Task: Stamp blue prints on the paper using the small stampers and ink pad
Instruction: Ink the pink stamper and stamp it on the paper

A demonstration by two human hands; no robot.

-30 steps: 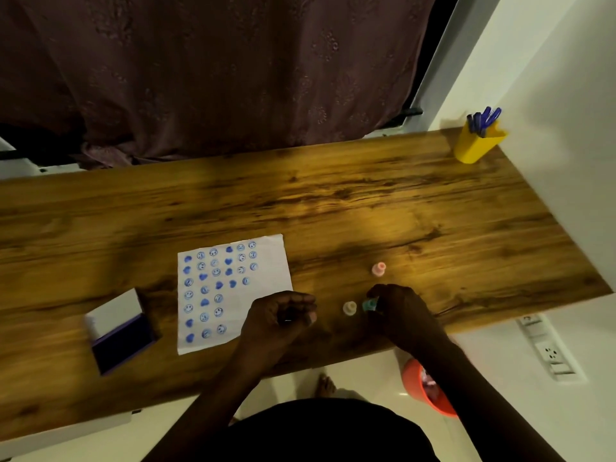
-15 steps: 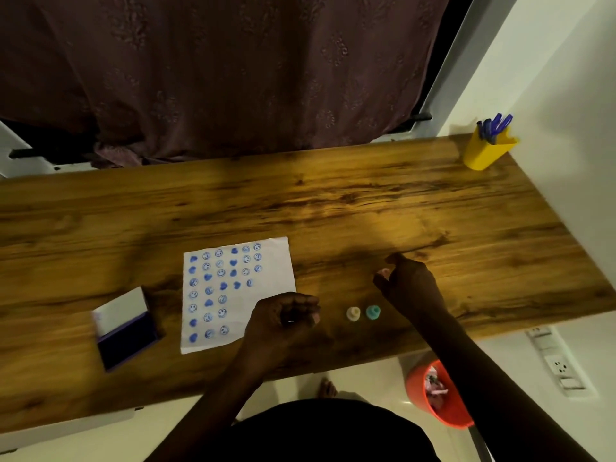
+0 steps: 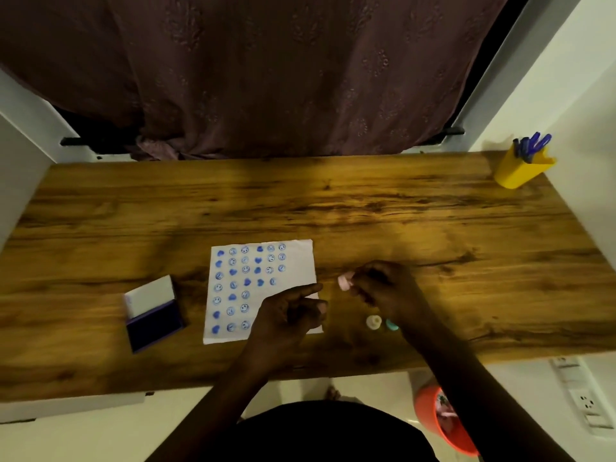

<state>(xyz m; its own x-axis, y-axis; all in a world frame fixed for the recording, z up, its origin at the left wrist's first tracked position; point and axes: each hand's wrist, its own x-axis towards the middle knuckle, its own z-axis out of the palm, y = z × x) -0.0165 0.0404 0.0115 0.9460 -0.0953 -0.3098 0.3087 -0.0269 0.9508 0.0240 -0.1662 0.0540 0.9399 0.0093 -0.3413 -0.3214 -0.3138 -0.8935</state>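
A white paper [image 3: 300, 261] with several blue smiley and heart prints lies on the wooden table [image 3: 333, 201]. An open ink pad [image 3: 154, 323] with dark blue ink sits to its left. My right hand [image 3: 386, 288] holds a small pink stamper [image 3: 344, 281] just right of the paper's edge, above the table. A cream stamper [image 3: 373, 322] and a teal stamper [image 3: 391, 325] stand on the table under my right wrist. My left hand [image 3: 286, 315] rests over the paper's lower right corner, fingers loosely apart, holding nothing.
A yellow cup [image 3: 520, 170] with blue pens stands at the table's far right corner against the wall. A dark curtain hangs behind the table. An orange bin [image 3: 443, 425] sits on the floor at the lower right, below the table's front edge.
My right hand set down the teal stamper, took the pink stamper and carried it left toward the paper. My left hand's fingers have spread slightly.
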